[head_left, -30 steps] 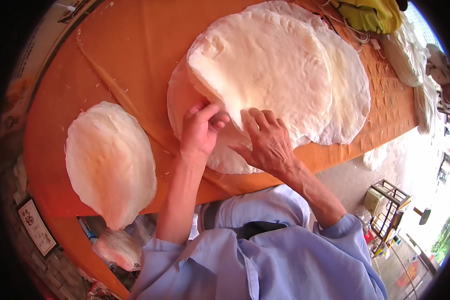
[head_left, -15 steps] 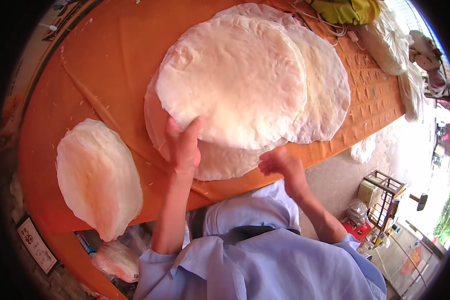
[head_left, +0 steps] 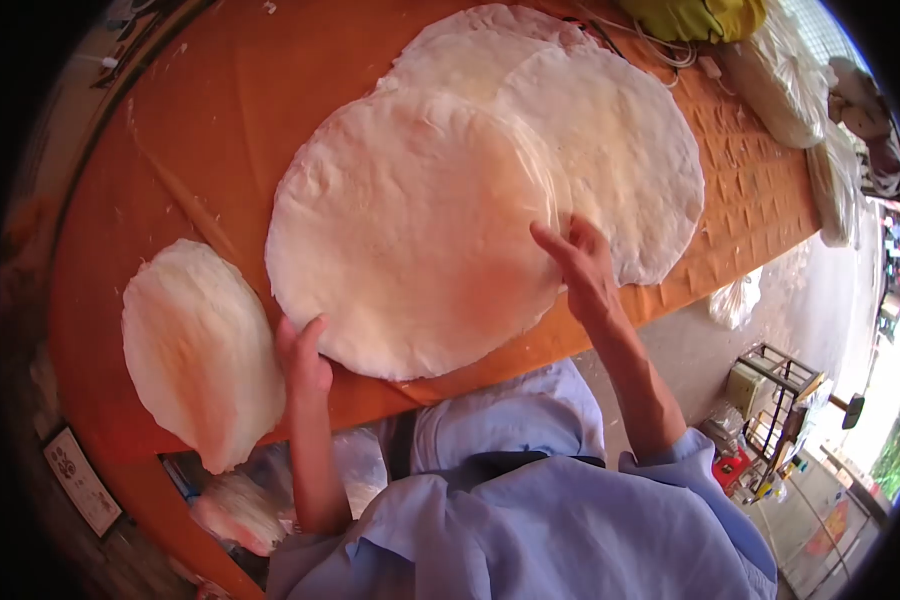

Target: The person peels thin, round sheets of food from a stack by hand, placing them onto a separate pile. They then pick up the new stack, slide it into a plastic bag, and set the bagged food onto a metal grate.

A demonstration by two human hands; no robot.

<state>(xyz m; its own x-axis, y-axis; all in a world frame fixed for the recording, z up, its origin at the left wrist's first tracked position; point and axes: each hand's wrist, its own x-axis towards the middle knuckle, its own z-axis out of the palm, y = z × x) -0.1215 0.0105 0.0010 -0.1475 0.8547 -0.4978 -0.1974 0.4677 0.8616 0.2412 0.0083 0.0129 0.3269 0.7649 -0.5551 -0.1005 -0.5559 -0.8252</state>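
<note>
A large, round, thin off-white sheet (head_left: 410, 230), floury and slightly wrinkled, lies nearest me on the orange-covered table. Its material I cannot make out for certain. At its lower-left edge, my left hand (head_left: 305, 362) grips the rim between thumb and fingers. My right hand (head_left: 588, 270) pinches the right-hand rim, thumb on top and fingers partly hidden behind. Beneath and beyond it, more round sheets (head_left: 620, 160) overlap toward the upper right. A separate off-white pile of sheets (head_left: 200, 350), narrower in outline, rests left of my left hand.
Orange cloth (head_left: 210, 100) covers the table, with ridges toward its right end. A yellow-green cloth (head_left: 695, 15), a white cable (head_left: 660, 50) and plastic-wrapped bundles (head_left: 790, 100) sit at the far right. A metal rack (head_left: 775, 400) stands on the floor. Plastic bags (head_left: 240, 510) lie below the table's front edge.
The top sheet has come toward me and left, uncovering the sheets behind. My left hand has moved down and left; my right hand has risen from the front edge to the sheet's right rim.
</note>
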